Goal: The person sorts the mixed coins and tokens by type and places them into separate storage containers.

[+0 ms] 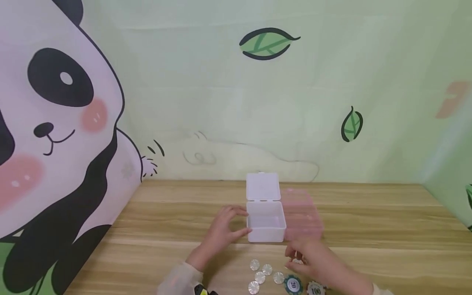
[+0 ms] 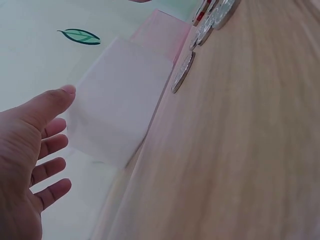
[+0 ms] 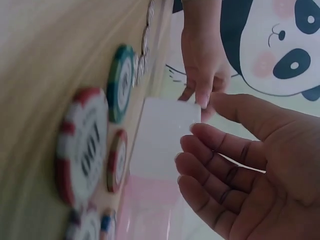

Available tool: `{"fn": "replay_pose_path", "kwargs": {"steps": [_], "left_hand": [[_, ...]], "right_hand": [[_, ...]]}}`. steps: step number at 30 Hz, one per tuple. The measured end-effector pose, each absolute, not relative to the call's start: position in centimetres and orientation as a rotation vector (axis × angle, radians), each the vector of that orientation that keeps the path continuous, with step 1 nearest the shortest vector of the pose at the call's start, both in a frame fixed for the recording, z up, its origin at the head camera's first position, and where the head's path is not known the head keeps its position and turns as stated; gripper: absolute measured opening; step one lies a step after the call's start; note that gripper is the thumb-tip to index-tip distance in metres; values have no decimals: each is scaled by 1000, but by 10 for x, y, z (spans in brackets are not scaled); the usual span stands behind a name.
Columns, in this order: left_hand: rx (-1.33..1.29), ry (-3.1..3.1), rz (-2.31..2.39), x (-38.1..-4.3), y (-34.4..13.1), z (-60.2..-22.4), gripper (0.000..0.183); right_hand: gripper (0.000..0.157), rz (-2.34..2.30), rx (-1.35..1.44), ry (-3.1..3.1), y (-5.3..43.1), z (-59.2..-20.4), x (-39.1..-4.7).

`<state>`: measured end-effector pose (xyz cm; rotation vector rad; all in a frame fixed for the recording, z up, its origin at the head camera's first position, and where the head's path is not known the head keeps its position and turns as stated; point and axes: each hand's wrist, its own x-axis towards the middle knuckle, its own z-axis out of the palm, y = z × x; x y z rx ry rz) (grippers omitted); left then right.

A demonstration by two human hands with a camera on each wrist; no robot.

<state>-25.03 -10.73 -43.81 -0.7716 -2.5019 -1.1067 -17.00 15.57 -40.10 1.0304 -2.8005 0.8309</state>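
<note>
A small white plastic box (image 1: 266,235) stands on the table with its lid (image 1: 263,186) raised at the back. At its left side is my left hand (image 1: 221,229), thumb by the front corner and fingers by the side wall, loosely bent. My right hand (image 1: 315,256) hovers over poker chips with relaxed fingers; the right wrist view shows nothing in it. Below it lie a green chip (image 1: 293,284) marked 20, a chip marked 100 (image 3: 85,147) with a red and white rim, and a smaller-looking red chip (image 3: 117,161). Several clear or silvery discs (image 1: 267,269) lie left of them.
A translucent pink box (image 1: 304,213) stands against the white box's right side. More chips (image 3: 86,225) lie at the near right, partly out of view. Behind the wooden table (image 1: 166,205) hangs a pale green backdrop (image 1: 206,82) with a panda and leaves.
</note>
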Motion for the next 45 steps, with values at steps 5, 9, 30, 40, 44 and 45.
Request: {"fn": "replay_pose_path", "kwargs": {"steps": [5, 9, 30, 40, 44, 45], "left_hand": [[-770, -2504, -1124, -248, -106, -440, 38], [-770, -2502, -1137, -247, -104, -440, 38], [-744, -2514, -1167, -249, -105, -441, 38], [-744, -2513, -1166, -249, -105, -439, 38], [-740, -2515, -1158, -250, -105, -440, 38], [-741, -2514, -1158, -250, -105, -440, 38]], "right_hand": [[9, 810, 1077, -2842, 150, -410, -168], [14, 804, 1101, -2876, 147, -415, -166], [16, 698, 1105, -2963, 136, -431, -168], [15, 613, 1049, -2941, 133, -431, -165], [15, 600, 1032, -2956, 132, -431, -164], [15, 595, 1031, -2959, 132, -431, -163]]}}
